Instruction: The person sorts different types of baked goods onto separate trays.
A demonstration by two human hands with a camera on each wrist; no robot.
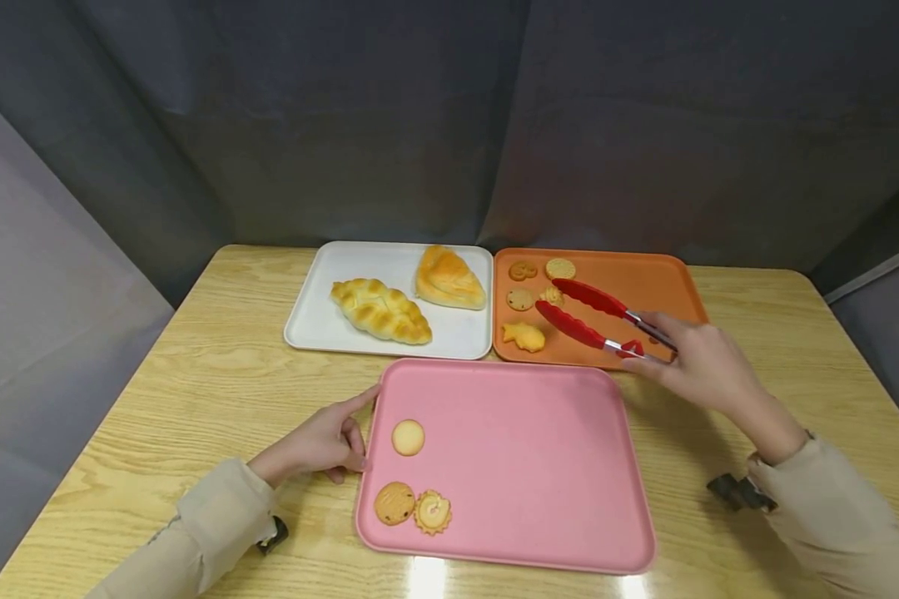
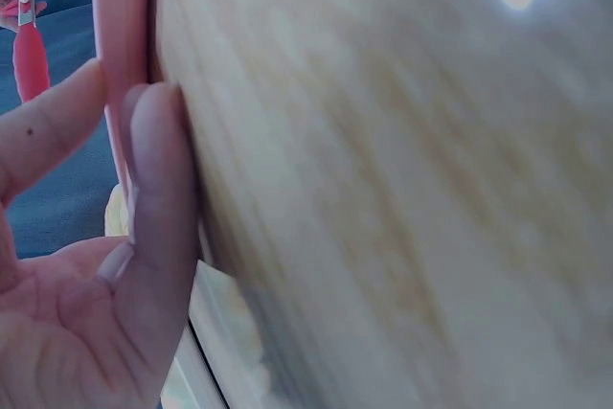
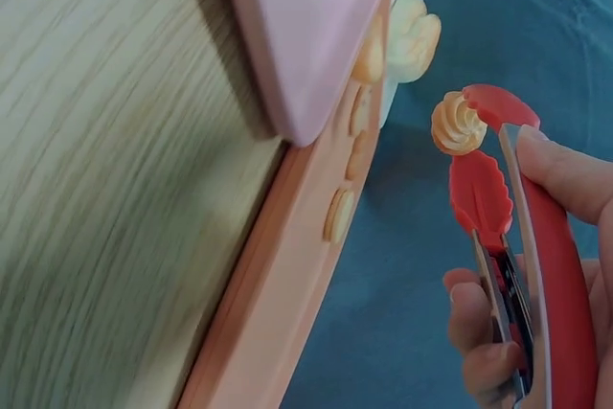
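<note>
My left hand (image 1: 322, 438) rests beside the pink tray (image 1: 517, 466), its index finger extended to the tray's left edge and its thumb touching that edge lower down. My right hand (image 1: 707, 366) grips a pair of red-tipped tongs (image 1: 588, 298) above the orange tray (image 1: 659, 283). Between the tong tips is a swirl cookie (image 3: 458, 124); the right wrist view shows it raised off the tray. How firmly the tips press on it I cannot tell. A plain round cookie (image 1: 408, 437), a larger round cookie (image 1: 394, 503) and a scalloped cookie (image 1: 433, 512) lie on the pink tray.
A white tray (image 1: 310, 320) at the back left bears a braided bread (image 1: 382, 312) and a triangular pastry (image 1: 449, 279). On the orange tray lie a fish-shaped cookie (image 1: 524, 336), a pretzel cookie (image 1: 523, 270) and other round ones. A dark curtain (image 1: 360, 125) hangs behind the wooden table (image 1: 255, 366).
</note>
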